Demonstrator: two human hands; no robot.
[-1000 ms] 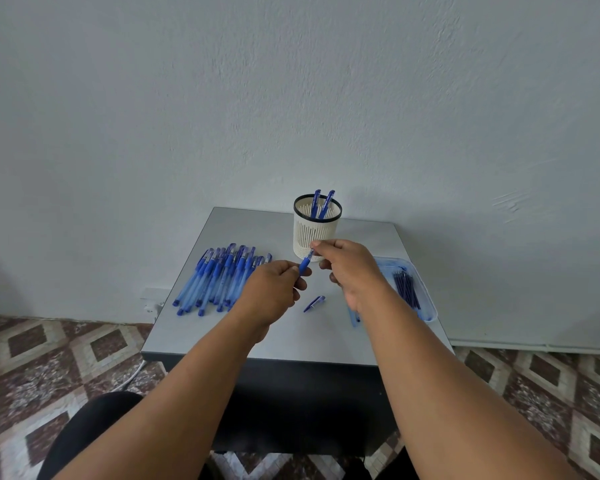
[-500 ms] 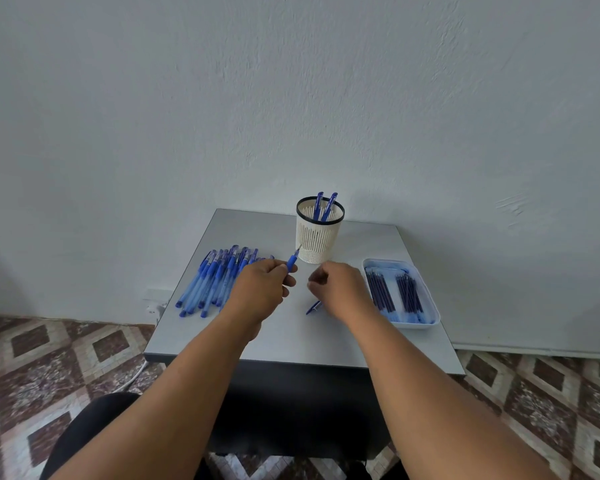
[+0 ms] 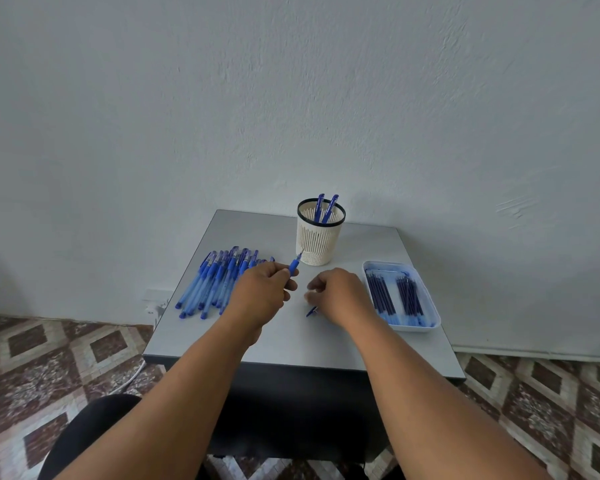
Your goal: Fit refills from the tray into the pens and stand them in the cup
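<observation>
A blue pen (image 3: 294,267) is being pinched by the left hand (image 3: 262,295), tip aimed at the cup (image 3: 320,237); a pen cap (image 3: 311,311) is being touched by the right hand's (image 3: 340,295) curled fingers on the worktop (image 3: 284,344), beside the refill tray (image 3: 426,306)

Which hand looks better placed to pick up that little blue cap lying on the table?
The right hand, probably. It hovers directly over the cap with its fingers curled and holding nothing visible, while the left hand already grips a pen, tip pointing toward the cup.
</observation>
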